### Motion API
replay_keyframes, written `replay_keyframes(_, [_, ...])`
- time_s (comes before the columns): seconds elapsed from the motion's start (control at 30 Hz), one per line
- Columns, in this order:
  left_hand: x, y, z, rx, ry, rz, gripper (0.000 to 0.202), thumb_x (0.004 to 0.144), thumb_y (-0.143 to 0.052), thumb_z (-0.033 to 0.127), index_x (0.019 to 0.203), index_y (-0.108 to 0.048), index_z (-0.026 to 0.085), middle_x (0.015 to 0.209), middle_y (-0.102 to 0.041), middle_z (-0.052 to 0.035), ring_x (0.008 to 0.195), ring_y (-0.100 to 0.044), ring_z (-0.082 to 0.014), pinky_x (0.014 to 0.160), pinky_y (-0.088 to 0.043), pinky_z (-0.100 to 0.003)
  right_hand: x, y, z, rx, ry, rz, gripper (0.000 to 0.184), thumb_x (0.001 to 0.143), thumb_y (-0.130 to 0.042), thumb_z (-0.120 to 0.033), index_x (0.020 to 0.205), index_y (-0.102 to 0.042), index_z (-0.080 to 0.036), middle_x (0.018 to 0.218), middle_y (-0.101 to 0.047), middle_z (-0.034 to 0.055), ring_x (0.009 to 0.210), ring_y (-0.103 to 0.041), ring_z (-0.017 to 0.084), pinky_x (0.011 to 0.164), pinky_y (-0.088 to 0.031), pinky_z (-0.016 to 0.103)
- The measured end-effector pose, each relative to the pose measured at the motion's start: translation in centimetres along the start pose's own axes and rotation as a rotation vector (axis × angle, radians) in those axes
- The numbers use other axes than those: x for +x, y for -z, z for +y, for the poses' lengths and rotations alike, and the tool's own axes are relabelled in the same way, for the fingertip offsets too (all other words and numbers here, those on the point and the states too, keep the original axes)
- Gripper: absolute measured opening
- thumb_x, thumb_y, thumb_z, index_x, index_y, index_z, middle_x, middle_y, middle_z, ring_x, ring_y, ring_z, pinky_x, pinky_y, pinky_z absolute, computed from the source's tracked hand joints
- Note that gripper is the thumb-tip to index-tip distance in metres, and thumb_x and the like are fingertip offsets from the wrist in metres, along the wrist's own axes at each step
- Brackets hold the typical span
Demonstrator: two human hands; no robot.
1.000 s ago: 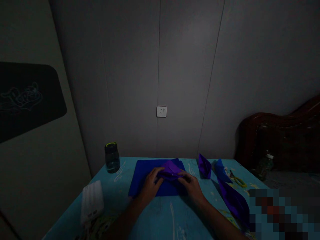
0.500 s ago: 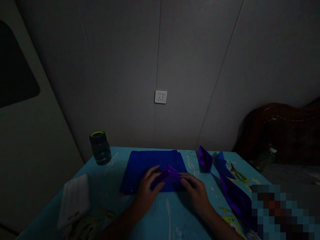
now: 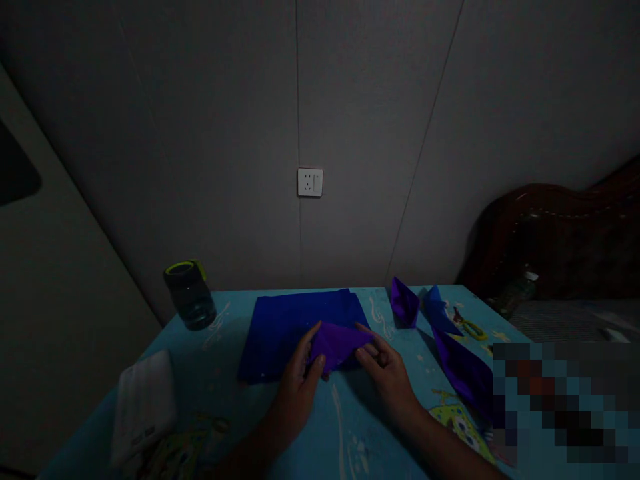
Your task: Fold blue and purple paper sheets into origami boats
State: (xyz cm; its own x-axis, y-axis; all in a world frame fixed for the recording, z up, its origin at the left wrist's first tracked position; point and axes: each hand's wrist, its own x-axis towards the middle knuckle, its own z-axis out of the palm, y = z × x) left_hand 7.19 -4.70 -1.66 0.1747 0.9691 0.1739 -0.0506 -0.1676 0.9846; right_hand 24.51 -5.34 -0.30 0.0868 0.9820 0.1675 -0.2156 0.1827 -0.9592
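A white ribbed object (image 3: pixel 143 407) and a dark glass jar with a green lid (image 3: pixel 189 303) stand at the left of the light-blue patterned table (image 3: pixel 345 433). On a flat dark-blue paper sheet (image 3: pixel 277 320), the left hand (image 3: pixel 295 390) pinches the left edge of a folded purple paper piece (image 3: pixel 337 343). The piece is creased and roughly triangular. Its long axis runs left to right, and its narrow corner points toward the person. The right hand (image 3: pixel 387 373), fingers half curled, touches its right corner; whether it grips cannot be told. A small folded purple paper boat (image 3: pixel 404 303) stands further right.

Purple folded paper (image 3: pixel 336 345) on dark blue sheet (image 3: pixel 285 325), light blue cartoon-print tablecloth (image 3: pixel 345 433) with yellow characters, purple paper boat (image 3: pixel 404 304), blue paper boat (image 3: pixel 436 308), dark jar with lime-green lid (image 3: pixel 189 295), white socket (image 3: pixel 310 182), grey wall (image 3: pixel 350 100).
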Motion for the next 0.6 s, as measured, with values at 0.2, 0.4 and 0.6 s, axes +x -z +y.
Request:
replay_keyframes(0.2, [-1.0, -0.4, 0.2, 0.306, -0.104, -0.068, 0.051, 0.097, -0.04, 0.036, 0.146, -0.037, 0.025, 0.153, -0.039, -0.0066, 0.142, -0.032, -0.0238, 0.117, -0.026, -0.042, -1.4, -0.6, 0.1, -0.193, 0.084, -0.092, 0.025, 0.079, -0.071, -0.043, 0.082, -0.07, -0.019, 0.074, -0.069, 0.0019, 0.076, -0.064, 0.021, 0.074, -0.051, 0.031])
replay_keyframes(0.4, [-1.5, -0.4, 0.4, 0.481, -0.212, -0.093, 0.06, 0.09, -0.055, 0.035, 0.147, -0.034, 0.031, 0.145, -0.048, -0.0084, 0.134, -0.044, -0.026, 0.111, -0.037, -0.042, -1.8, -0.2, -0.1, -0.365, 0.237, -0.16, 0.031, 0.084, -0.067, -0.036, 0.113, -0.069, -0.024, 0.107, -0.072, 0.0072, 0.102, -0.065, 0.026, 0.094, -0.049, 0.04])
replay_keyframes(0.6, [-1.2, -0.1, 0.3, 0.578, -0.258, -0.051, 0.057, 0.088, -0.059, 0.033, 0.142, -0.043, 0.031, 0.138, -0.056, -0.0093, 0.127, -0.05, -0.0274, 0.107, -0.04, -0.045, -1.6, 0.1, -0.4, -0.459, 0.33, -0.21, 0.036, 0.086, -0.066, -0.032, 0.122, -0.066, -0.026, 0.125, -0.065, 0.0095, 0.115, -0.061, 0.027, 0.102, -0.045, 0.042])
